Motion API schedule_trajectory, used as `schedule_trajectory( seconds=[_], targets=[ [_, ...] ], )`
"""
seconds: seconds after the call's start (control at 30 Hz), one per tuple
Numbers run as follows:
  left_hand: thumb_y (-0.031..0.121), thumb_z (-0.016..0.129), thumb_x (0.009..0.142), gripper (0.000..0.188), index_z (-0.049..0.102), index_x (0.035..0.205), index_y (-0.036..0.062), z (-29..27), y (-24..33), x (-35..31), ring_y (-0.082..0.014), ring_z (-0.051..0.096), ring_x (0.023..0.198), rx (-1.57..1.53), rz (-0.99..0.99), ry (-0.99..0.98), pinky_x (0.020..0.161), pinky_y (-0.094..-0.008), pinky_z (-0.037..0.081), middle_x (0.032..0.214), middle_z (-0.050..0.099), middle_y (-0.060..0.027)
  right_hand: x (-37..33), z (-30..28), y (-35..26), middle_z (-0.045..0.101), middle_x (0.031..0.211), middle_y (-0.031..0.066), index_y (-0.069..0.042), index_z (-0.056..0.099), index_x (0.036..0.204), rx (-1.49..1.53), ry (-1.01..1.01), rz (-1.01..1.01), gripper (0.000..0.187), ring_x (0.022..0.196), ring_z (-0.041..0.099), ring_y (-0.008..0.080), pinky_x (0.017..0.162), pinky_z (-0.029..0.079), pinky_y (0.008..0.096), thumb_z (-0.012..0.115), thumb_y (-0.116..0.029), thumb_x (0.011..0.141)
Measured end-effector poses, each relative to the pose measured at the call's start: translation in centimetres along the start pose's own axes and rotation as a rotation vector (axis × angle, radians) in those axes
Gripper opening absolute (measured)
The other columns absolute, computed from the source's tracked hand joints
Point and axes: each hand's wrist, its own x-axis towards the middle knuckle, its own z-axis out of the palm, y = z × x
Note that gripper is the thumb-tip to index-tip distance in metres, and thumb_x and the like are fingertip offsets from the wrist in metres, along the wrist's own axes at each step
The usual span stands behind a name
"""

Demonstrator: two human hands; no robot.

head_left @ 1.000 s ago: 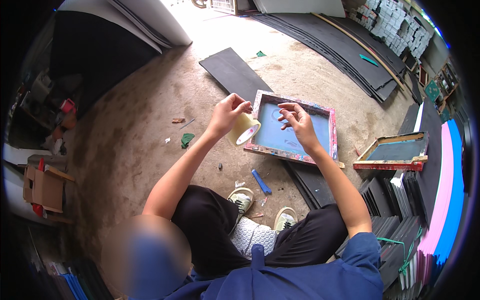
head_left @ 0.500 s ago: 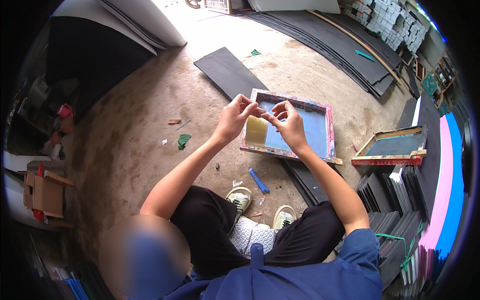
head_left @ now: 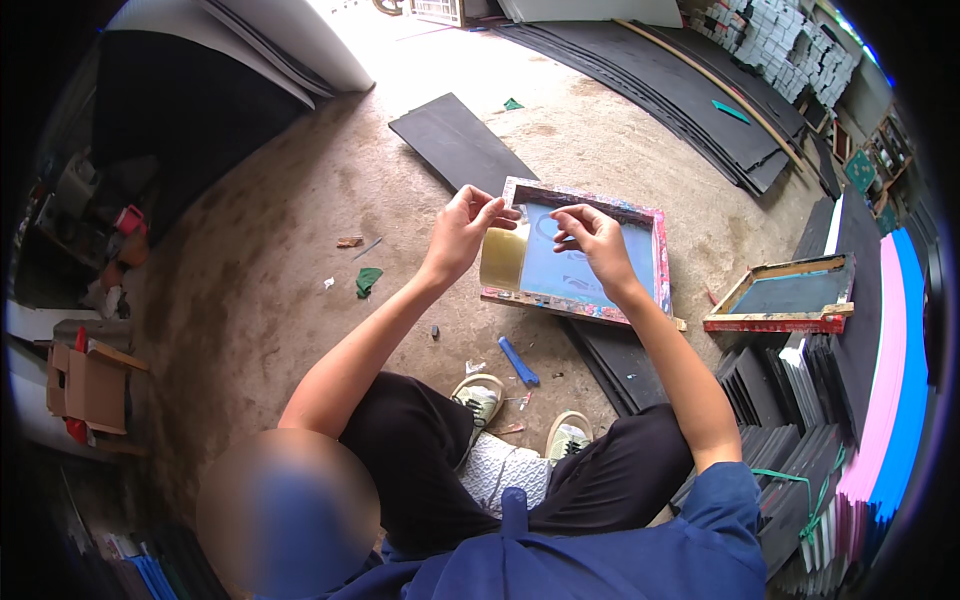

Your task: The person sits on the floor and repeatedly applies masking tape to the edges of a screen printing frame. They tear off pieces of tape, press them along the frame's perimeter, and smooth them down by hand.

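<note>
My left hand (head_left: 466,232) is closed in a pinch over the left side of a paint-stained screen printing frame (head_left: 660,245). From its fingers hangs a yellowish, see-through sheet (head_left: 503,262), slightly curved, in front of the frame's left edge. My right hand (head_left: 596,246) hovers above the blue mesh (head_left: 560,280) of the frame. Its fingers are curled together; whatever lies between them is too small to make out. A gap separates the two hands. Faint dark marks show on the mesh below my right hand.
Dark flat boards (head_left: 455,140) lie under and beyond the frame. A second, smaller screen frame (head_left: 790,290) rests on stacked dark sheets at right, near pink (head_left: 880,370) and blue sheets. On the floor are a blue strip (head_left: 518,361) and a green scrap (head_left: 368,281). A cardboard box (head_left: 98,390) stands left.
My hands have drawn apart at the fingertips, the right moving right and slightly down. The yellowish sheet has shifted a little left with my left hand, and more of the mesh shows.
</note>
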Motion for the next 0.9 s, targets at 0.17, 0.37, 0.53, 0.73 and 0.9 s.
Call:
schedule_trajectory(
  seconds=[0.17,0.37,0.53,0.73,0.9],
  targets=[
    [0.024,0.058,0.089,0.024,0.055,0.090,0.0003,0.7,-0.8,-0.3,-0.0164,0.067,0.077,0.248,0.066,0.059,0.064,-0.0272,0.050,0.082,0.068,-0.0123,-0.3,2.5,-0.5,0.062,0.077,0.0054,-0.002,0.060,0.092,-0.159,-0.046,0.039,0.040,0.063,0.058,0.0092,0.052,0.047,0.0224,0.071,-0.038,0.076],
    [0.023,0.057,0.089,0.022,0.054,0.090,0.0009,1.4,-0.4,-0.5,-0.0151,0.067,0.071,0.239,0.124,0.050,0.059,-0.0269,0.049,0.074,0.067,-0.0109,-0.3,2.5,0.0,0.055,0.075,0.0019,-0.003,0.055,0.086,-0.098,0.051,0.160,0.031,0.059,0.052,0.0058,0.048,0.041,0.0193,0.071,-0.029,0.078],
    [0.021,0.057,0.090,0.020,0.053,0.091,0.0012,1.6,0.6,-0.8,-0.0144,0.066,0.071,0.245,0.066,0.015,0.060,-0.0258,0.049,0.076,0.067,-0.0113,-0.2,2.1,-0.1,0.058,0.073,0.0025,-0.003,0.057,0.082,-0.063,-0.009,0.133,0.024,0.057,0.052,0.0059,0.049,0.042,0.0202,0.070,-0.023,0.080],
    [0.021,0.054,0.091,0.020,0.053,0.093,0.0005,1.2,0.2,-0.6,-0.0145,0.066,0.076,0.329,0.029,-0.037,0.067,-0.0237,0.049,0.084,0.067,-0.0107,-0.1,1.5,-0.2,0.064,0.069,0.0052,0.000,0.063,0.080,-0.095,-0.067,0.072,0.020,0.058,0.057,0.0079,0.053,0.047,0.0224,0.069,-0.019,0.080],
    [0.019,0.056,0.090,0.020,0.053,0.089,0.0000,1.1,0.1,-0.6,-0.0165,0.068,0.073,0.169,-0.009,-0.066,0.059,-0.0247,0.050,0.081,0.066,-0.0101,-0.4,1.2,0.2,0.065,0.071,0.0060,0.002,0.064,0.086,-0.075,-0.148,0.064,0.014,0.063,0.061,0.0097,0.057,0.049,0.0235,0.064,-0.012,0.083]
  ],
)
